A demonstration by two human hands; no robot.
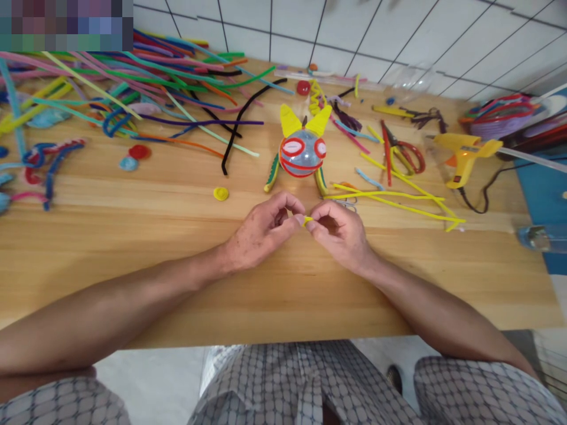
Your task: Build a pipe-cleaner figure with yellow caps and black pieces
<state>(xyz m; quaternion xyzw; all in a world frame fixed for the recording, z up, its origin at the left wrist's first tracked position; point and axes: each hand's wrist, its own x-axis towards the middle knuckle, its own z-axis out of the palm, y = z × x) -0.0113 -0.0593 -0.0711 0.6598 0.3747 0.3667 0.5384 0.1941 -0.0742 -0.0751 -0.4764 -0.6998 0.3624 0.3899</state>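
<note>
A short yellow piece (308, 220), likely pipe cleaner by its look, is pinched between the fingertips of my left hand (270, 230) and my right hand (339, 230). Most of it is hidden by the fingers. Just beyond my hands stands a clear ball figure (303, 154) with yellow ears, red-ringed eyes and green-and-yellow legs. Yellow pipe cleaners (394, 195) lie to the right of my right hand, partly over some grey wire loops (348, 204). On the left, apart from my left hand, is a small coiled yellow disc (221, 193).
Many coloured pipe cleaners (177, 82) are heaped at the back left. Scissors (401, 154) and a yellow glue gun (465, 154) with a black cord lie to the right. A tiled wall (345, 35) closes the table's back edge. A clear bottle (543, 238) is at far right.
</note>
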